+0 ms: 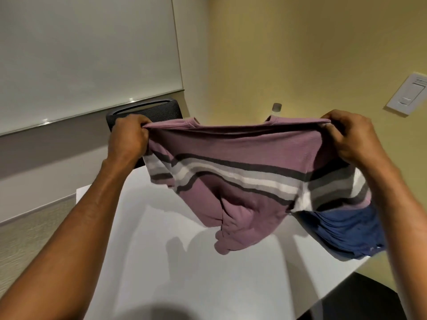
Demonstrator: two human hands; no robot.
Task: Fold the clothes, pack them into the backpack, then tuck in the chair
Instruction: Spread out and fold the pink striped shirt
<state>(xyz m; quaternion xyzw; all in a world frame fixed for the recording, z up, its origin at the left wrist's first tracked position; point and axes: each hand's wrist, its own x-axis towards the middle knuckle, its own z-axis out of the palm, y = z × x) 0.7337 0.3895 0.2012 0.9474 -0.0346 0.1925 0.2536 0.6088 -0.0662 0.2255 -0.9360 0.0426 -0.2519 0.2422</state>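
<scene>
A mauve shirt (pixel 235 151) with dark, grey and white stripes hangs in the air above the white table (pixel 161 262). My left hand (pixel 129 135) grips its left shoulder and my right hand (pixel 349 137) grips its right shoulder, stretching the top edge taut. The lower part of the shirt is bunched and hangs just over the table. A blue garment (pixel 346 232) lies on the table under the shirt's right side. A black mesh chair (pixel 159 110) stands behind the table's far edge, partly hidden by my left hand. No backpack is in view.
A whiteboard (pixel 87 54) covers the left wall, and a yellow wall with a white switch plate (pixel 409 95) is on the right. A small clear bottle (pixel 276 108) shows behind the shirt. A dark object (pixel 374 299) sits at the lower right, below the table edge.
</scene>
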